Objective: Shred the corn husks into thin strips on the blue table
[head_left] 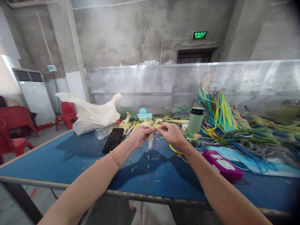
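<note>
Over the middle of the blue table [77, 159], my left hand [140, 135] and my right hand [172, 133] meet with their fingertips nearly together. Both pinch a pale strip [151, 141] that looks like dried corn husk. One end of it dangles below the fingers, and a folded piece sticks up between the hands. The fingertips hide the spot where it is gripped. Behind my left hand lie more pale husks [127, 125]. A yellow ring [174, 150] rests below my right hand, partly covered by it.
A black phone [113, 139], a clear plastic bottle [103, 132] and a white bag [96, 114] are at left. To the right stand a green tumbler [196, 121] and colourful strips [220, 112], with cords [250, 137] and a purple box [222, 165] nearer.
</note>
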A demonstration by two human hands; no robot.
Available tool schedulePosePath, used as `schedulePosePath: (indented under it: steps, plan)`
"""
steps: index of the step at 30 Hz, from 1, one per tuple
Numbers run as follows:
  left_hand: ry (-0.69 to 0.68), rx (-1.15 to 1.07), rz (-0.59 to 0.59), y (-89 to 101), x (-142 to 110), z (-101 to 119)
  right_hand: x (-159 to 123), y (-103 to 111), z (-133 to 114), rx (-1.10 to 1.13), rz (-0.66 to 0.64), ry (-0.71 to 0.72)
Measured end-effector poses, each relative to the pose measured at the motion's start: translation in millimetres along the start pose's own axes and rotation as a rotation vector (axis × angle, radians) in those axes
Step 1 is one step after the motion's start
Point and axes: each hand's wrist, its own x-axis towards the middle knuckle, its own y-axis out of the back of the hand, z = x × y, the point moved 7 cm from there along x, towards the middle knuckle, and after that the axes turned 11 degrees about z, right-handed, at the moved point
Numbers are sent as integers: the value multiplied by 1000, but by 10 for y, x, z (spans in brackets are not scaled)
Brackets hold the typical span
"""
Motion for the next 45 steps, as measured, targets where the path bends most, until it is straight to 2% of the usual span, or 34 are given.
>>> schedulePosePath:
  steps: [3, 5, 6, 9, 10, 11, 14, 15, 16, 18, 23, 28, 33, 37, 41, 45]
  plan:
    - [-29, 76, -44, 22, 20, -3, -4, -8, 50, -31, -19, 23]
    - [-77, 151, -18, 59, 33, 4, 20, 51, 97, -60, 18, 35]
    - [-101, 194, -1, 69, 31, 9, 40, 113, 119, -71, 71, 35]
    - [-137, 330, 2, 19, -32, 12, 85, 386, 106, -110, 334, 81]
    - [-131, 386, -15, -23, -69, 2, 90, 425, 90, -92, 355, 92]
    - [-141, 442, -45, -77, -113, 1, 96, 406, 87, -65, 302, 77]
    - [-227, 589, -144, -243, -245, 34, 51, 156, 89, 109, -65, -36]
    - [-262, 624, -155, -274, -274, 53, 21, 94, 70, 204, -146, -61]
    - [-288, 646, -157, -290, -293, 72, 3, 67, 51, 296, -177, -80]
    - [-295, 688, -176, -302, -305, 77, -2, 72, 44, 428, -157, -116]
    - [-238, 701, -208, -288, -304, 70, 18, 103, 85, 473, -128, -150]
    - [-183, 686, -173, -256, -312, 63, 23, 126, 12, 429, -90, -58]
    - [-27, 539, -59, -114, -223, -19, 22, 174, -107, 368, 12, 91]
    - [12, 452, -42, -77, -180, -47, -4, 176, -153, 322, 75, 211]
    - [47, 391, -44, -62, -161, -62, -74, 162, -265, 189, 81, 376]
    - [76, 286, 44, 26, -93, -45, -139, 130, -377, 41, 54, 539]
